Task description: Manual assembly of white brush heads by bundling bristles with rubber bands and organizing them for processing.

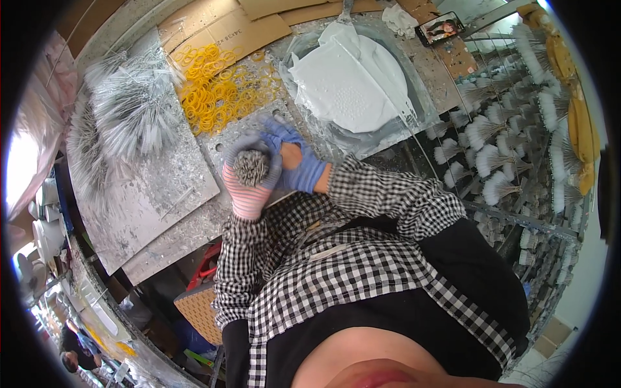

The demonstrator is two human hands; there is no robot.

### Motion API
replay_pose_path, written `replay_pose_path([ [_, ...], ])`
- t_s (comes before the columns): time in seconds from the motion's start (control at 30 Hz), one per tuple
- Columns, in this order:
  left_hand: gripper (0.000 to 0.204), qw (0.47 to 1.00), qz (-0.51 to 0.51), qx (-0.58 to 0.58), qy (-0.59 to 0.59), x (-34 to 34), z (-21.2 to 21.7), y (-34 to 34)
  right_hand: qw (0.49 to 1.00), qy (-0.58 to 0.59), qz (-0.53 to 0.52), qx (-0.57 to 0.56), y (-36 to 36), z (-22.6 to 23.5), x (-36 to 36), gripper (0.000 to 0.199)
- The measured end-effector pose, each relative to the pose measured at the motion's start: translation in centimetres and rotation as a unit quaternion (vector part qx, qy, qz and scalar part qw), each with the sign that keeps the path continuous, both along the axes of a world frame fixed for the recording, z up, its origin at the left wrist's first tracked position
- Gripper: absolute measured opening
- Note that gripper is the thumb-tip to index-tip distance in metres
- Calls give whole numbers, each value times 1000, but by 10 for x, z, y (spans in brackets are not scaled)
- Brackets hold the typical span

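Note:
A tight bundle of thin wires [251,169], grey and round at the end facing up, is held over the front part of the worktable. My left hand [242,195], in a pink-and-white striped glove, is wrapped round it. Against the bundle's right side presses my right hand [303,165], in a blue striped glove with a hole showing skin. Its fingers are curled and partly smeared by motion; whether a band lies under them is hidden. Just beyond both hands lies a spread of yellow rubber bands [210,90].
Loose thin wire-like strands [132,103] lie on a grey board [152,205] at left. White paste [349,77] fills a shallow pan, with a scraper [346,11] at its far edge. A phone [440,28] lies at back right. White-tipped bunches [488,132] crowd the rack at right.

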State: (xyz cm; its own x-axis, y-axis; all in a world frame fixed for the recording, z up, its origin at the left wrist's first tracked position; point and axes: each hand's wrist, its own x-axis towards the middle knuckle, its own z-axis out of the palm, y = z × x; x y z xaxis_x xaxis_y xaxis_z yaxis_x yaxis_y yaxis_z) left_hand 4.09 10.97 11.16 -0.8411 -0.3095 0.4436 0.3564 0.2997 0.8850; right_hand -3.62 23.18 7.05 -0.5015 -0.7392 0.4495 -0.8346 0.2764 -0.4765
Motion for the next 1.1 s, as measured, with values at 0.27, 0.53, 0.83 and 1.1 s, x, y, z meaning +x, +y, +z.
replay_pose_path([
  [0.27,25,991,-16,128,-46,-21,-6,1,987,-127,-85,44,-4,-21,-2,99],
  [0.53,30,998,36,3,-47,-25,-31,-3,991,-34,-15,129,17,6,-15,96],
  [0.83,36,995,36,9,-96,-20,-31,-3,968,137,165,-127,-57,174,-50,43],
  [1.1,34,996,16,68,-63,-16,-26,-4,926,-29,375,18,-75,133,-20,47],
])
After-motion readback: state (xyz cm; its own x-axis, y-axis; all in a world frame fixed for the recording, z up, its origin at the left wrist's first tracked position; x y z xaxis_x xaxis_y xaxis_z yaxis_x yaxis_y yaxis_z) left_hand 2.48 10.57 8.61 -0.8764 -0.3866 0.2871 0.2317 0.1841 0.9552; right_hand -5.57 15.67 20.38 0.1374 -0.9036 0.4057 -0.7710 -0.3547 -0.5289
